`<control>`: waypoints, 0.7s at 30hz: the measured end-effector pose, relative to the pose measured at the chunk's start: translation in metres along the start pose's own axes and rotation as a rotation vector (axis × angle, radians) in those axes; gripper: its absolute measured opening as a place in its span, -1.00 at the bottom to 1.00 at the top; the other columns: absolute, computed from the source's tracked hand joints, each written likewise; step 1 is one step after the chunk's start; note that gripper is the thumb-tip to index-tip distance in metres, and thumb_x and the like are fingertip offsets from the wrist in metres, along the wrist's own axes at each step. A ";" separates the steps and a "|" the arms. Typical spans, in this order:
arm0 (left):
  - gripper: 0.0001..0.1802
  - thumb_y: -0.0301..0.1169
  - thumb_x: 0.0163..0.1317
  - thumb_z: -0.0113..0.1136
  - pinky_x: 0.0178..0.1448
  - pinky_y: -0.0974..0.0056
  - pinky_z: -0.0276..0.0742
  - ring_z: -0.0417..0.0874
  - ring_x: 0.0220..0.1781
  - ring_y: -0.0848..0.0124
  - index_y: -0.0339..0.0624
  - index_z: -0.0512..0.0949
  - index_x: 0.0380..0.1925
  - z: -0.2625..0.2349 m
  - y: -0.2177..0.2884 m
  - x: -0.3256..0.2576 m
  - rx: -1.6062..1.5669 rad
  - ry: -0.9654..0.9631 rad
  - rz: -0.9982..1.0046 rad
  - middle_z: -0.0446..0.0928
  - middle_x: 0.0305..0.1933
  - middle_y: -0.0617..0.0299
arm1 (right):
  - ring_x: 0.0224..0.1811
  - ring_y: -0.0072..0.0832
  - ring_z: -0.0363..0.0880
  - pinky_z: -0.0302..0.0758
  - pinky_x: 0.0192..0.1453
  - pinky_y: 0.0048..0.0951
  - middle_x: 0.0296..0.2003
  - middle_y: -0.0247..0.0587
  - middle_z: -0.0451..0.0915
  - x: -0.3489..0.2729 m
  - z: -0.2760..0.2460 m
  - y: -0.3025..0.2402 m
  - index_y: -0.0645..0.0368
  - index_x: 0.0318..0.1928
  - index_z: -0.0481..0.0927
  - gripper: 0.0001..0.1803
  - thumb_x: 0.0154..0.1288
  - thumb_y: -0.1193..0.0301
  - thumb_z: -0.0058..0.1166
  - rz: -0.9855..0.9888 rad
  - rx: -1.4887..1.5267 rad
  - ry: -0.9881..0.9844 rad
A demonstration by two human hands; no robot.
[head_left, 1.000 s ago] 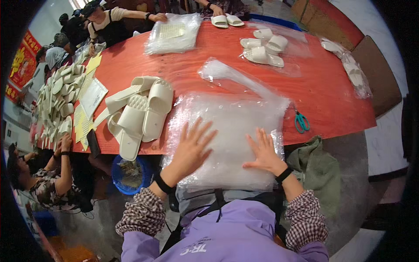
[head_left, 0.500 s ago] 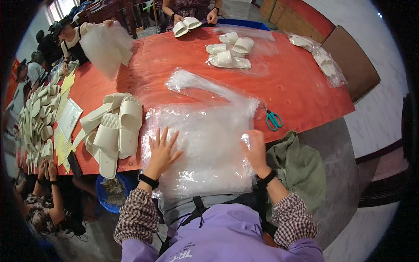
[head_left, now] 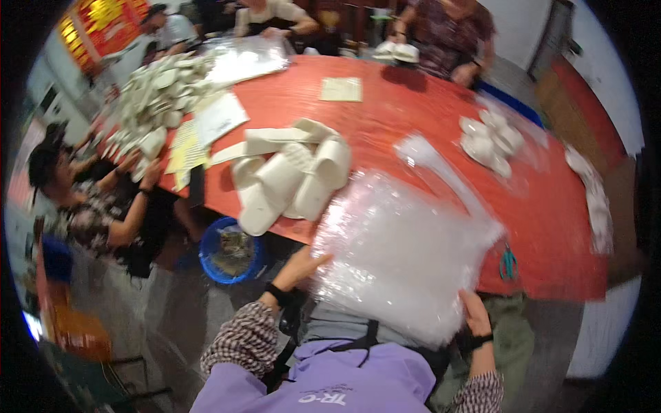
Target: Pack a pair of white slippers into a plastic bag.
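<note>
A thick stack of clear plastic bags (head_left: 403, 255) lies at the near edge of the red table (head_left: 406, 113) and hangs over it. My left hand (head_left: 303, 265) grips the stack's lower left edge. At its lower right corner, my right hand (head_left: 474, 313) holds the stack. Just left of the stack sits a pile of white slippers (head_left: 289, 179).
A blue bucket (head_left: 231, 251) stands on the floor under the table's near left edge. Teal scissors (head_left: 508, 261) lie right of the stack. More white slippers (head_left: 492, 141) sit at mid right and a large heap (head_left: 155, 93) at far left. Other people sit around the table.
My hands have slid from flat on top of the stack to its near edges. The view has swung left, so the stack and table appear tilted.
</note>
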State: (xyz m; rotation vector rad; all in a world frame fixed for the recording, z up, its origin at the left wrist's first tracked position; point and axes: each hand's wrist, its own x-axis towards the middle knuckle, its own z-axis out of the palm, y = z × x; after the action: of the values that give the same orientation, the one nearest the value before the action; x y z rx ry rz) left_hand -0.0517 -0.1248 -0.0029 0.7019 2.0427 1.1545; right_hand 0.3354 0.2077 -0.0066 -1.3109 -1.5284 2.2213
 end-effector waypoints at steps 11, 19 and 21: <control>-0.61 -0.28 0.21 0.32 -0.20 0.36 0.61 0.63 -0.23 0.51 -0.25 0.54 -0.02 -0.001 0.004 -0.006 -0.661 -0.443 -0.470 0.61 -0.19 0.27 | 0.28 0.02 0.30 0.16 0.40 -0.03 0.27 0.24 0.29 -0.048 0.016 -0.034 0.22 0.34 0.30 -0.14 0.13 -0.01 0.21 0.128 -0.239 0.009; -0.52 -0.26 0.30 0.19 0.16 0.23 0.54 0.61 0.04 0.39 -0.28 0.42 0.15 0.001 0.064 -0.041 -1.011 -0.566 -0.438 0.56 0.10 0.16 | 0.13 -0.04 0.44 0.31 0.25 -0.08 0.11 0.11 0.49 -0.070 -0.037 -0.083 0.32 0.11 0.54 -0.27 0.38 -0.11 -0.28 -0.820 -0.819 -0.283; -0.56 -0.30 0.30 0.18 0.09 0.23 0.59 0.63 -0.03 0.39 -0.29 0.44 0.11 0.003 0.081 -0.052 -1.061 -0.507 -0.391 0.59 0.00 0.16 | 0.15 -0.02 0.44 0.29 0.28 -0.08 0.14 0.17 0.48 -0.053 -0.091 -0.077 0.27 0.16 0.51 -0.30 0.41 -0.11 -0.25 -0.968 -0.843 -0.356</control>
State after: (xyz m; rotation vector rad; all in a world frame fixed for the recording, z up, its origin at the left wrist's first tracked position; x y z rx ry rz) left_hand -0.0067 -0.1237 0.0821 0.0275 0.8692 1.4041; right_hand 0.4066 0.2774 0.0766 -0.0596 -2.5995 1.2233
